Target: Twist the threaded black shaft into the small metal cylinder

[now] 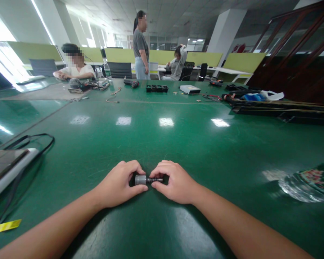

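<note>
A small silver metal cylinder with a thin, dark, ribbed shaft (140, 179), resembling a small motor, lies level between my two hands, low over the green table (162, 144). My left hand (117, 185) curls around the silver body, thumb on the near side and forefinger on the far side. From the right, the thumb and fingers of my right hand (176, 183) close in a pinch about the ribbed shaft, near where it meets the body. The shaft's dark tip shows inside the curve of the right hand. My remaining left fingers are mostly hidden.
At left lies a white-framed device (13, 167) with a black strap. A clear bottle (307, 183) lies at right. Along the far side are a black slotted part (157, 88), a silver box (189, 89), a power drill (131, 83) and black rails (280, 109). Several people are beyond.
</note>
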A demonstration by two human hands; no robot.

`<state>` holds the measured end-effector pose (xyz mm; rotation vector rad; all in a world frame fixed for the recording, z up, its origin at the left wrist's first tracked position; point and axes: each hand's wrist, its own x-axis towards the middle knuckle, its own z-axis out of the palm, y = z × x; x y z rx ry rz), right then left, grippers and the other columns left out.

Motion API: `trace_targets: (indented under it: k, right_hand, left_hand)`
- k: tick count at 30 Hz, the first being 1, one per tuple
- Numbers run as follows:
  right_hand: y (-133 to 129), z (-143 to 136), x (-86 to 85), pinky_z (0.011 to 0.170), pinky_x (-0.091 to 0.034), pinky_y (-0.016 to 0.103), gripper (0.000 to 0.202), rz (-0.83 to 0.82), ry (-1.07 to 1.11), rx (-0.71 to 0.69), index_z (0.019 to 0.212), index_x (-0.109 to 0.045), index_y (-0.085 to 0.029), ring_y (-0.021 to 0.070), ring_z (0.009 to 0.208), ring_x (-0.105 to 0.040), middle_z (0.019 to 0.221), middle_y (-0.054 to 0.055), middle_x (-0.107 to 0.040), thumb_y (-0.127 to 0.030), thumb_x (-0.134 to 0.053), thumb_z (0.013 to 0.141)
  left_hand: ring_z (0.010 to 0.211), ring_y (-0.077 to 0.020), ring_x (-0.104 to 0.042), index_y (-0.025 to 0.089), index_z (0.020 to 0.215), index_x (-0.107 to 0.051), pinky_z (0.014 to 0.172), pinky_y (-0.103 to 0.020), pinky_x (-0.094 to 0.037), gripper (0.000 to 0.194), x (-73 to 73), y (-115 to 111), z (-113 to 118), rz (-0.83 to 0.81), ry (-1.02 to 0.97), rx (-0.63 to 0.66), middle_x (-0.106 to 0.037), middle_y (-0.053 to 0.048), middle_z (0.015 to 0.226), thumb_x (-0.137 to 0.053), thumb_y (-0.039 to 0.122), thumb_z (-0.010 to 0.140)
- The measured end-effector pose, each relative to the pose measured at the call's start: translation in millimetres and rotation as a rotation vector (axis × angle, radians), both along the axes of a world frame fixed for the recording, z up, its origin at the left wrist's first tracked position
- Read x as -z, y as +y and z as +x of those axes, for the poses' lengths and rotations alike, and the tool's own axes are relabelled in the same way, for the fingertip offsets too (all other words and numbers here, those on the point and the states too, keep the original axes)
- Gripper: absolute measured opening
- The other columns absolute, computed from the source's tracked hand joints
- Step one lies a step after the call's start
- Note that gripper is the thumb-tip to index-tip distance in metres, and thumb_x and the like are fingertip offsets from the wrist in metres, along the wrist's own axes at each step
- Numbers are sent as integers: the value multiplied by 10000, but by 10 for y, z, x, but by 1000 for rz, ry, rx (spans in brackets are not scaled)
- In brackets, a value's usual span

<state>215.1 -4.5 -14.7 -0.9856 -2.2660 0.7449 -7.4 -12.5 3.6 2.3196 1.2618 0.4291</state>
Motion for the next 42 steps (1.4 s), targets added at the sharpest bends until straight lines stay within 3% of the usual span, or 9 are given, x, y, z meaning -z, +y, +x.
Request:
trace_targets:
  k: [17,34,42]
  right_hand:
    - [18,30,-36,680,-393,272,93,-7,-27,55,754,-652,-175,142,736,-537,728,-5,-601,-111,-707,716]
    - [37,23,5,744,-397,310,74,49,-42,134,782,-672,-193,162,785,-560,773,-1,-652,-157,-716,735]
    - [89,86,20,634,-370,273,37,-5,-49,321,732,-678,-191,138,666,-531,698,-9,-613,-162,-694,715]
  left_hand:
    - [793,-193,-551,189,903,-589,720,-298,-389,234,9,0,-28,-38,-10,-30,-612,-8,854,-698,370,802]
    - [720,-163,-555,202,961,-642,641,-264,-412,227,-10,19,-64,-2,-34,-33,-604,1,825,-707,354,805]
    - [811,-181,-586,193,949,-643,740,-290,-457,215,36,87,-135,73,-83,-21,-621,-24,901,-703,357,824]
